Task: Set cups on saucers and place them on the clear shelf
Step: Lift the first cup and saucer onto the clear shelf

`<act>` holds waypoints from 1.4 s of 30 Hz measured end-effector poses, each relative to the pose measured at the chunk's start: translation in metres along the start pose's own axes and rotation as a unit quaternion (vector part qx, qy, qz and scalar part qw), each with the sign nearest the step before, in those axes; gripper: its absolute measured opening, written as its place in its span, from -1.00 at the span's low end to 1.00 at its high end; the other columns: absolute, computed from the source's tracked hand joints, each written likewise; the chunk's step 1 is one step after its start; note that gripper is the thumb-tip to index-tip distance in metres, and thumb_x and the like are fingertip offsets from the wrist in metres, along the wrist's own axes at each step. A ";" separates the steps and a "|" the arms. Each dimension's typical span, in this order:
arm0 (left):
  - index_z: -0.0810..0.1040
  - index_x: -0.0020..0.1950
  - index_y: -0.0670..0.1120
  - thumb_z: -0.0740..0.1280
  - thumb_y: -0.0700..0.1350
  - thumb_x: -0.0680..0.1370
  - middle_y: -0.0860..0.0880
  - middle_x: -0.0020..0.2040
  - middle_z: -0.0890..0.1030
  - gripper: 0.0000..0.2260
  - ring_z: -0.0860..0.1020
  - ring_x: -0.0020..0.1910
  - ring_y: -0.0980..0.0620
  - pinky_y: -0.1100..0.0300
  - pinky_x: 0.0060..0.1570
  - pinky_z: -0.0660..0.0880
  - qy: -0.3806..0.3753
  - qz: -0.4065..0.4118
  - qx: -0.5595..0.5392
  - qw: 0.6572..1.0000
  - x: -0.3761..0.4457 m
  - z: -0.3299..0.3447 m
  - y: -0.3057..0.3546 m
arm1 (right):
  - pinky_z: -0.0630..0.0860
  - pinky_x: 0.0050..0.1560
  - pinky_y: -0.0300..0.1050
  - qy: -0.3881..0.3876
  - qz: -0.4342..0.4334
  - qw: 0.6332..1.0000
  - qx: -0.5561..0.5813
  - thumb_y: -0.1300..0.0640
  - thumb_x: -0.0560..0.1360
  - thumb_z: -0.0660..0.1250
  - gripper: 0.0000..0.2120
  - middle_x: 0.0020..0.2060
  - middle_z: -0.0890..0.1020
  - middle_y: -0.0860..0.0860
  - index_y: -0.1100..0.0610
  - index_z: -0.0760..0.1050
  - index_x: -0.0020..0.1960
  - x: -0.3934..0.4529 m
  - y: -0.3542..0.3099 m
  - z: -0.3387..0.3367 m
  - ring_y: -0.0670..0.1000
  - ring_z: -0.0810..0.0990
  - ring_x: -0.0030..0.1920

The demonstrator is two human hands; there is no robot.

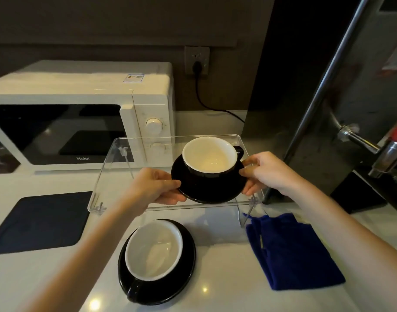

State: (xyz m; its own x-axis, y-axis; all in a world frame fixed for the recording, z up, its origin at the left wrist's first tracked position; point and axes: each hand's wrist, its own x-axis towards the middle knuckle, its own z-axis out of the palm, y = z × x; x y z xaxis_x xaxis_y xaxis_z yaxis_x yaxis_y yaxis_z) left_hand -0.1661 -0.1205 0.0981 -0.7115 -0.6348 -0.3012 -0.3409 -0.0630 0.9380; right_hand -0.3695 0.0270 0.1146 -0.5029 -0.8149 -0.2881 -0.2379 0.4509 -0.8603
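Item list as I read it from the head camera, left to right.

1. Dark mat (39, 221): flat on the white worktop (227, 289), far left.
2. Microwave (80, 113): white, at the back left, door shut, two dials on its right panel.
3. Clear shelf (116, 167): transparent raised platform standing on the worktop in front of the microwave.
4. Left hand (157, 185): grip closed on the left rim of the upper saucer, thumb on top, fingers beneath.
5. Near cup (153, 251): black outside, white inside, sitting on the near saucer (186, 273), which rests on the worktop just in front of the shelf; handle points toward me.
6. Upper saucer (211, 190): black, over the right part of the shelf top; I cannot tell whether it touches the surface.
7. Upper cup (210, 154): black with white interior, upright on that saucer, handle to the right.
8. Right hand (267, 172): grip closed on the saucer's right rim.
9. Blue cloth (292, 251): folded, on the worktop right of the shelf's front corner.
10. Metal machine (362, 109): far right.
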 end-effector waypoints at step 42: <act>0.31 0.38 -0.07 0.43 0.18 0.29 -0.05 0.45 0.31 -0.27 0.46 0.26 -0.07 0.14 0.11 0.43 0.146 0.210 0.309 0.916 0.024 0.042 -0.013 | 0.44 0.02 -0.23 0.308 -0.128 0.933 -0.137 0.22 0.59 0.06 -0.68 0.10 0.61 0.19 0.22 0.34 0.32 -0.032 0.066 0.056 0.08 0.59 0.10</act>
State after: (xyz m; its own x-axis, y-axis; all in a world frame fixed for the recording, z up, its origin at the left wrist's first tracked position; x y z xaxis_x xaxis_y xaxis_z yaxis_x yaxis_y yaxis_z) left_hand -0.2049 -0.1030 0.0717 -0.6960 -0.6878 0.2062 -0.4222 0.6243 0.6573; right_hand -0.3225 0.0628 0.0435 -0.7618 -0.5834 0.2815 -0.5776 0.4151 -0.7030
